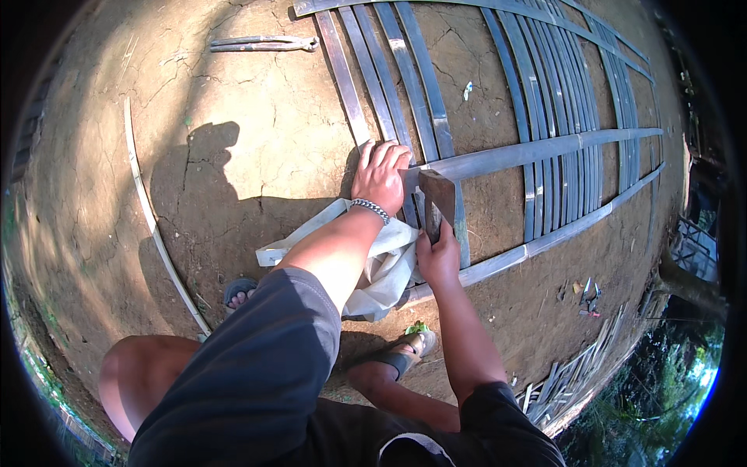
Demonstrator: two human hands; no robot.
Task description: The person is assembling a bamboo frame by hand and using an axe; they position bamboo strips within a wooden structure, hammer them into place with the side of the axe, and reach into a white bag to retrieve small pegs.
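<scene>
My left hand (pixel 380 174), with a chain bracelet at the wrist, lies on the dark slats (pixel 375 82) of a lattice frame. Its fingers are spread over them, close to the cut end of the middle rail (pixel 506 157); the thumb is hidden. My right hand (pixel 439 261) is closed around the handle of a short hammer-like tool with a rusty, blocky head (pixel 437 191). That head is beside the rail's near end; whether they touch I cannot tell. A crumpled whitish cloth or sack (pixel 385 276) lies beneath my forearms, partly over the lattice.
Pincers (pixel 263 44) lie on the cracked earth at upper left. A long thin strip (pixel 152 210) curves along the left. The near rail (pixel 545 240) runs rightward from beside my sandalled foot (pixel 408 354). At lower right are a small tool (pixel 589 298) and split strips (pixel 572 370).
</scene>
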